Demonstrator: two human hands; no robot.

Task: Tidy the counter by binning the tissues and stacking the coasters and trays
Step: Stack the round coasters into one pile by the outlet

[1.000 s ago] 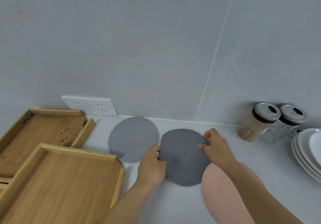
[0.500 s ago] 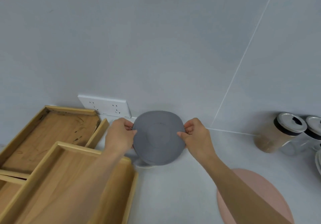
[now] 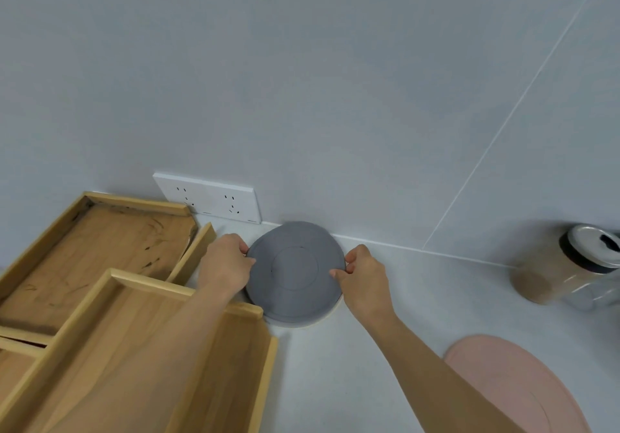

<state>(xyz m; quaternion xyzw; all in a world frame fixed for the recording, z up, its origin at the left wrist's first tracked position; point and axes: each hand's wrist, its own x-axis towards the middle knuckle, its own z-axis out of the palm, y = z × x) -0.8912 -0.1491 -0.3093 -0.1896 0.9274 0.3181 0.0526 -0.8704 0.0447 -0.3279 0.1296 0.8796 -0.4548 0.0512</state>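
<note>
Nearest, a pink coaster [image 3: 513, 385] lies flat on the tabletop [image 3: 335, 375], right of the wooden trays [image 3: 110, 325]. Farther back, the left hand [image 3: 226, 266] and right hand [image 3: 364, 280] pinch opposite edges of a round grey coaster [image 3: 295, 273] with a raised centre ring. It sits over a pale edge beneath, by the wall.
</note>
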